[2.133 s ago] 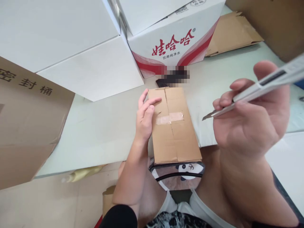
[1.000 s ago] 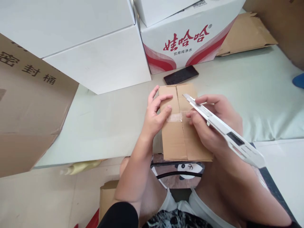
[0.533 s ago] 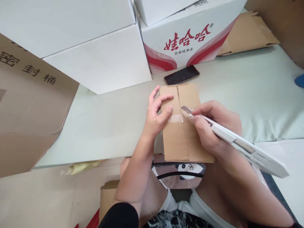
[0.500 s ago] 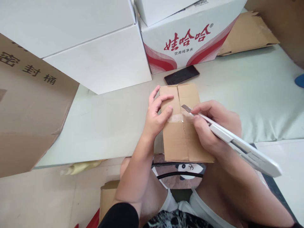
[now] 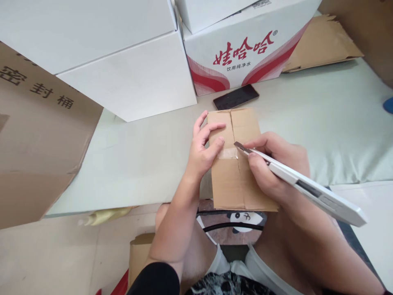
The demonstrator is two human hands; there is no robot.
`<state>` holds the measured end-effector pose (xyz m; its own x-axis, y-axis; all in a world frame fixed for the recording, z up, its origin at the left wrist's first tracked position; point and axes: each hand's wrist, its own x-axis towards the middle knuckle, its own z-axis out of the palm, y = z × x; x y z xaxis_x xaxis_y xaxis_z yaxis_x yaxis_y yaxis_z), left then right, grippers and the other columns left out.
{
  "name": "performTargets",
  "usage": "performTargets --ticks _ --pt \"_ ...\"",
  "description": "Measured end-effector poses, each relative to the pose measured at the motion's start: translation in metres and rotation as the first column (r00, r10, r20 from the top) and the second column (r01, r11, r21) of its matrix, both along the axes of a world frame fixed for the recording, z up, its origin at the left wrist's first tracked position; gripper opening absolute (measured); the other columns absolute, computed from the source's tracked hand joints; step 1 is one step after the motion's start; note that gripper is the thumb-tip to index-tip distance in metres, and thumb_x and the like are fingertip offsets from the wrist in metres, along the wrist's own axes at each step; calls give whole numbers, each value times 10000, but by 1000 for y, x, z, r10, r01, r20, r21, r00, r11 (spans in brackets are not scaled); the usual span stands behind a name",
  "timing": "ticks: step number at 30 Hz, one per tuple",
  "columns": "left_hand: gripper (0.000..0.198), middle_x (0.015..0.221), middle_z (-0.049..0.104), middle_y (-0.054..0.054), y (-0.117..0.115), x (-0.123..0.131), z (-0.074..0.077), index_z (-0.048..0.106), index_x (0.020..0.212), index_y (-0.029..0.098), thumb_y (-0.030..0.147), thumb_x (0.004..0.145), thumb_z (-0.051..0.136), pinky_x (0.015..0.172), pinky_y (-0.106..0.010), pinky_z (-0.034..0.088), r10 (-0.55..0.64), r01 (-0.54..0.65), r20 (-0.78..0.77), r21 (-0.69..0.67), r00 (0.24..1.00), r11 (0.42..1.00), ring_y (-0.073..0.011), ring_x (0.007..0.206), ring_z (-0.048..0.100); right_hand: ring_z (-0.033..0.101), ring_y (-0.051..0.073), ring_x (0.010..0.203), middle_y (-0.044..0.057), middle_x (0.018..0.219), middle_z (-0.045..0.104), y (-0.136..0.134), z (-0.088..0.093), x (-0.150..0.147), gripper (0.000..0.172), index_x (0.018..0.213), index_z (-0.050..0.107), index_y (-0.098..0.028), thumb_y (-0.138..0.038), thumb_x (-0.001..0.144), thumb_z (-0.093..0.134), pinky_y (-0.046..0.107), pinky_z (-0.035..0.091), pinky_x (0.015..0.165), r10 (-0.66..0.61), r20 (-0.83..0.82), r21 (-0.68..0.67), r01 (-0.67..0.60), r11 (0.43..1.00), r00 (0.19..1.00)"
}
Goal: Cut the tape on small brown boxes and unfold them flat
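The right hand holds a white cutter in narrow grip; its long axis points forward-left, toward the clear tape. The carton lies left of this hand, its length running forward. The left hand, fingers spread, is nearer, touching its left side. Beyond both hands lies a phone.

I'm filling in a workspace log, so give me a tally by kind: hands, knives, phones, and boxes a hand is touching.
Hands: 2, left hand and right hand
Knives: 1, white utility knife, in the right hand
Phones: 1, dark phone
Touched boxes: 1, taped cardboard box
Total: 5
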<state>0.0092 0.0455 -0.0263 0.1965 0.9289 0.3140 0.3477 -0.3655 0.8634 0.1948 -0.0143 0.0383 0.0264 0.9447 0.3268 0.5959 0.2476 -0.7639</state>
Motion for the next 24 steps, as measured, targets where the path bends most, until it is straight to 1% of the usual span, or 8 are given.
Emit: performTargets --ticks 4,8,12,17,21,24 --pt "598 1626 397 -153 0 0 0 706 1202 251 745 909 535 1231 -553 387 -1 1 2 3 1000 1000 -368 1592 275 521 132 458 -41 537 602 0 0 0 69 764 608 -247 -247 760 539 264 379 474 -2 7 -23 3 1000 1000" --pt "591 1608 424 -164 0 1 -1 715 1193 247 736 909 545 1222 -566 393 13 -13 5 21 1000 1000 -377 1588 284 501 131 448 -40 525 588 0 1 0 46 755 593 -245 -241 767 548 270 364 466 11 3 -17 -11 1000 1000" --pt "589 1601 430 -169 0 1 -1 719 1189 241 731 910 550 1227 -560 392 11 -11 14 28 1000 1000 -372 1587 288 501 124 445 -45 518 587 -1 -1 1 46 761 603 -240 -223 773 562 267 366 470 18 -6 -16 -18 1000 1000" --pt "578 1611 420 -147 0 0 0 709 1195 256 732 913 544 1243 -561 368 1 -1 3 6 1000 1000 -367 1596 267 489 116 444 -48 523 586 -2 -5 1 64 777 633 -234 -248 797 573 262 365 479 -4 -28 -8 4 1000 1000" --pt "581 1618 403 -145 0 0 -1 697 1211 248 726 919 541 1253 -542 364 -2 2 4 1 1000 1000 -362 1600 256 519 127 459 -42 529 597 -1 -3 0 71 778 634 -238 -266 806 575 267 370 484 -23 -18 -13 23 1000 1000" --pt "578 1622 400 -142 1 1 -1 696 1211 251 726 918 544 1253 -538 367 2 -2 5 8 1000 1000 -361 1598 262 505 125 448 -44 527 590 -1 -1 0 71 779 628 -238 -272 807 571 270 364 478 -23 -11 -18 23 1000 1000"
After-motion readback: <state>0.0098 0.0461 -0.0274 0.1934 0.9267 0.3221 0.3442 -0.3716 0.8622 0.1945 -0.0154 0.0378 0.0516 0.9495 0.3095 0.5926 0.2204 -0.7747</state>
